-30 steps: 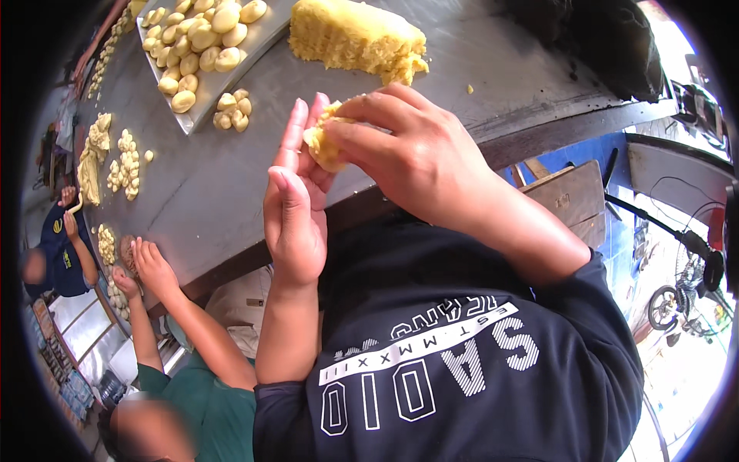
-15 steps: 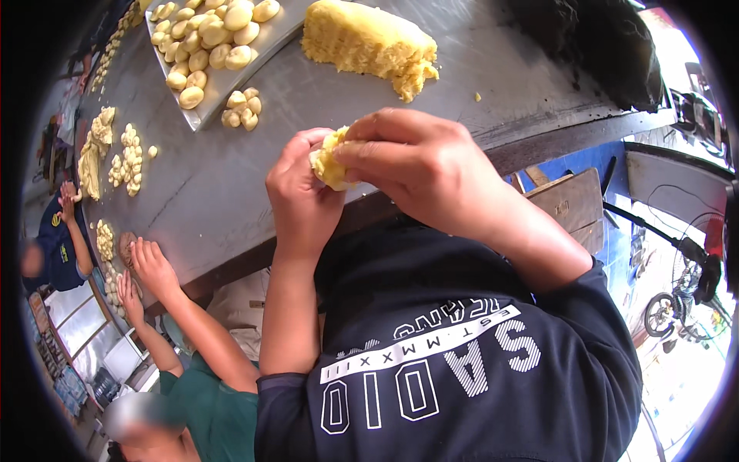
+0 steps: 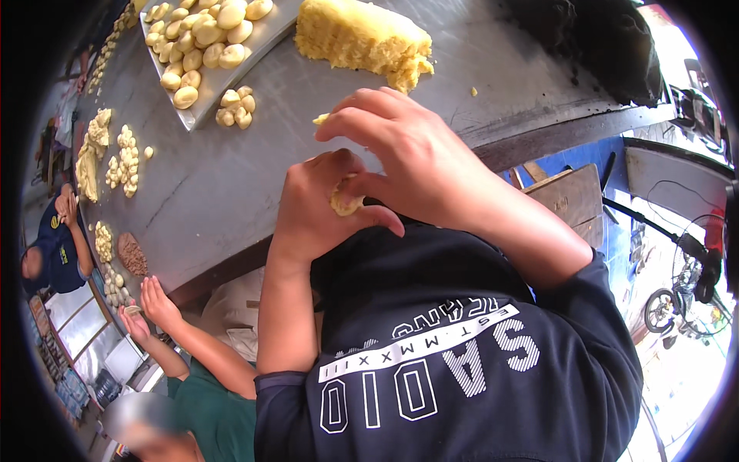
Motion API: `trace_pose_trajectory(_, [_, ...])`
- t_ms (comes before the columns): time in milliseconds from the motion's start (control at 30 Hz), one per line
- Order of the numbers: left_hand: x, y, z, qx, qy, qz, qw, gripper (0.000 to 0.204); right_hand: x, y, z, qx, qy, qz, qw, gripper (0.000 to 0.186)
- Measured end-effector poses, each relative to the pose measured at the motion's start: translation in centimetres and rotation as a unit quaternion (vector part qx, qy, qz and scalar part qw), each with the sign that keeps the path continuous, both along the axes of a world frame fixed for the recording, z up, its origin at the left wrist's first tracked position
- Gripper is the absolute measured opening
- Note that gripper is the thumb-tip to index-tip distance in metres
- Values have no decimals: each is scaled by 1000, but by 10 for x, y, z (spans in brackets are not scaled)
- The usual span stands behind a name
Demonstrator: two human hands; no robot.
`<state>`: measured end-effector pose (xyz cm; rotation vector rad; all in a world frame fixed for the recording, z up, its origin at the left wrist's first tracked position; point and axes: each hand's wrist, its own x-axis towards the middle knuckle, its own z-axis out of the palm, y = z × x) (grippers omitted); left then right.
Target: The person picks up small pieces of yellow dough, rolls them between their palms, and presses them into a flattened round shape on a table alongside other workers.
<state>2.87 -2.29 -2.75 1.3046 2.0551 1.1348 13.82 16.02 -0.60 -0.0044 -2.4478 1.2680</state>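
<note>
My left hand [image 3: 304, 208] is closed round a small lump of yellow dough [image 3: 346, 203] just beyond the table's near edge. My right hand [image 3: 416, 165] arches over it, its thumb touching the lump and its fingers curved but apart; a yellow bit [image 3: 320, 120] shows behind its fingertips, whether held I cannot tell. Above both hands lies a large yellow dough block [image 3: 362, 42] on the metal table [image 3: 208, 177]. To its left a metal tray [image 3: 187, 119] bears several pale dough balls [image 3: 212, 58], with a small cluster of balls [image 3: 235, 108] beside it.
A co-worker in green [image 3: 204, 369] works at lower left, hands [image 3: 158, 304] near brown filling [image 3: 132, 254]; another in navy [image 3: 58, 246] is farther left. Pale dough piles [image 3: 123, 165] line the table's left. A dark bundle [image 3: 593, 46], wooden board [image 3: 573, 200] and motorbike [image 3: 673, 300] are rightward.
My left hand has gone from spread fingers to curled round the lump and moved slightly lower. My right hand's fingers have lifted and parted. The green-clad co-worker's hands have moved down.
</note>
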Motion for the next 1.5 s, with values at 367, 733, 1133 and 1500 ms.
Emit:
trace_pose_trajectory(367, [-6,-10,1,101,-295,130,941,45,27,57,-11,215,20,-124,968,31])
trace_pose_trajectory(733, [-13,-15,-8,107,-259,125,952,32,15,26,-20,261,-21,-51,964,16])
trace_pose_trajectory(1133, [-5,-1,-7,39,-6,70,997,56,15,2,1,39,-19,58,997,25])
trace_pose_trajectory(1500, [-4,-5,-9,75,-18,-11,997,29,1,35,26,106,-18,38,994,32])
